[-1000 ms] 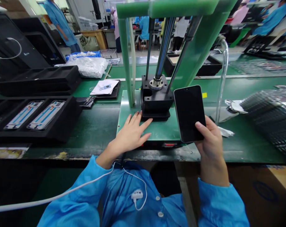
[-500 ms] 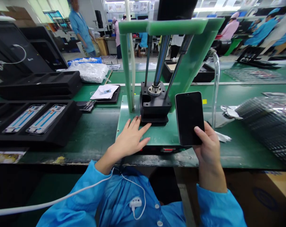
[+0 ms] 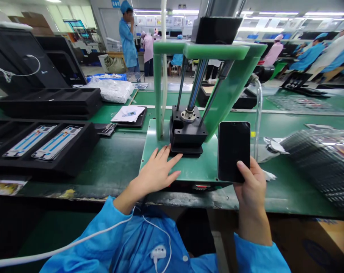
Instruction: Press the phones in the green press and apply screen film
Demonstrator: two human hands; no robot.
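Observation:
My left hand [image 3: 157, 170] lies with fingers spread on the green base plate [image 3: 200, 167] of a press, its fingertips at the front left corner of the black press block [image 3: 189, 132]. That block is down on a flat black piece at the base, and what lies between them is hidden. Upright in my right hand [image 3: 252, 178] is a smartphone [image 3: 233, 149] with a dark screen, my thumb on its lower right front. It is held just right of the block, above the base plate's right side.
At left, a black foam tray [image 3: 75, 151] holds phone frames [image 3: 57, 142] with blue strips. Stacked clear plastic trays [image 3: 316, 163] stand at right beside a clear hose [image 3: 258, 117]. Behind are papers [image 3: 129, 113] and a plastic bag [image 3: 112, 90]. People work in the background.
The camera view has tilted up slightly. My right hand and the smartphone sit slightly farther right. My left hand stays on the base plate, and the press block remains down.

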